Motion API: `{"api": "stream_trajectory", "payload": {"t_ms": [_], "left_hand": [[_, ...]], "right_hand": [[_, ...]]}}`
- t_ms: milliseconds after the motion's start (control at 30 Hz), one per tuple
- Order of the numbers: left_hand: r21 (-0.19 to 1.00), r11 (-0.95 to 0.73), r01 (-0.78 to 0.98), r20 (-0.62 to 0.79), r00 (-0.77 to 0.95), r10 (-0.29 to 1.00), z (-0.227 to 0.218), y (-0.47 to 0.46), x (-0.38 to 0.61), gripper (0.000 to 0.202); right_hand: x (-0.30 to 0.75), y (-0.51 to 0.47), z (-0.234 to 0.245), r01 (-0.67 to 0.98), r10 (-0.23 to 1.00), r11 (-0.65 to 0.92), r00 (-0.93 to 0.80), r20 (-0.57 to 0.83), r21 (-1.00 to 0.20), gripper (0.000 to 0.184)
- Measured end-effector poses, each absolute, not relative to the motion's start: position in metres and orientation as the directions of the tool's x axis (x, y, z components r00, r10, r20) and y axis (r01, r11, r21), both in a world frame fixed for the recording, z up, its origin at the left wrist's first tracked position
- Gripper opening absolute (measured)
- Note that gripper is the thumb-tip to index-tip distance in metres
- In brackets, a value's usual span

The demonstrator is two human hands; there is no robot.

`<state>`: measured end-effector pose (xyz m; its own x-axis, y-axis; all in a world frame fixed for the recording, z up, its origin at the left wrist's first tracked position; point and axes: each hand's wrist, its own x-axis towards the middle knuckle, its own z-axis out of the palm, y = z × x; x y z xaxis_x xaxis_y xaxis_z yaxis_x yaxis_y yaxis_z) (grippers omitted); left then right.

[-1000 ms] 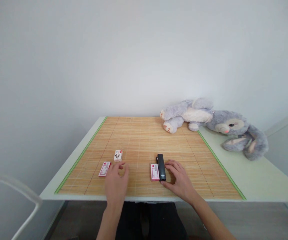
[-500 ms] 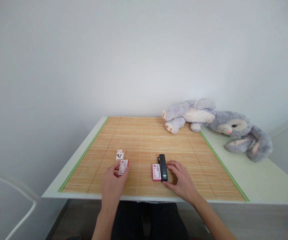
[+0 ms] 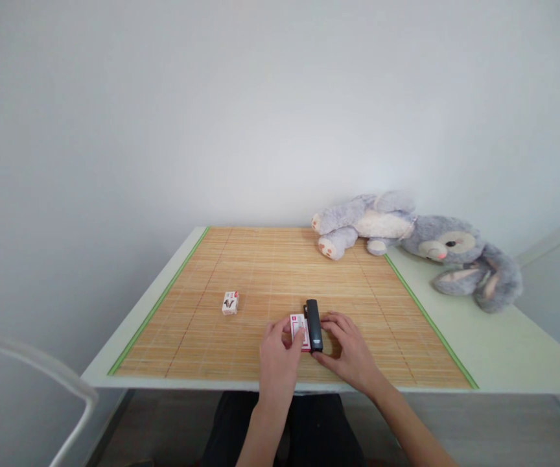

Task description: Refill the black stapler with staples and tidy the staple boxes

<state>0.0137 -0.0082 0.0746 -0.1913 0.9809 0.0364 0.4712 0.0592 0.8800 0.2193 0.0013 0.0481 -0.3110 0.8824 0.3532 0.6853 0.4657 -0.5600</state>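
Near the front edge of the bamboo mat (image 3: 280, 272), both hands meet around a black stapler (image 3: 314, 325) and a flat red-and-white box (image 3: 299, 329) lying just to its left; the left hand (image 3: 280, 357) has its fingers curled over that box, thumb and fingertips pinching its edges, though whether one box or two stacked lie under them I cannot tell; the right hand (image 3: 350, 347) rests partly spread on the mat with its fingertips touching the stapler's right flank, holding nothing; the stapler lies flat, lengthways away from the person, and the box touches or nearly touches its side.

Judging from this, the work in hand is setting the flat box squarely against the stapler; to do it well, the right hand should brace the stapler so that it does not slide, while the left eases the box down with its long edge parallel to the stapler, fingers kept on the edges rather than under the box; the slatted mat may catch a corner, so a light lift is safer than a push.

Further left on the mat, well apart, stands a small white box (image 3: 230, 303); a grey plush rabbit (image 3: 420, 243) sprawls at the far right corner, half on the pale table (image 3: 494, 350); a curved white chair rail (image 3: 56, 383) shows at lower left.
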Motion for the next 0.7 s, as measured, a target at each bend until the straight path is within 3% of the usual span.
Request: {"api": "stream_trajectory", "payload": {"t_ms": [533, 700], "left_hand": [[0.896, 0.063, 0.440, 0.009, -0.161, 0.987, 0.079, -0.010, 0.012, 0.035], [0.821, 0.089, 0.563, 0.156, -0.372, 0.915, 0.080, 0.007, -0.044, 0.039]], "right_hand": [[0.219, 0.000, 0.048, 0.697, 0.887, 0.458, -0.317, 0.336, -0.552, 0.052], [0.219, 0.001, 0.041, 0.697, 0.900, 0.427, -0.264, 0.347, -0.576, 0.070]]}}
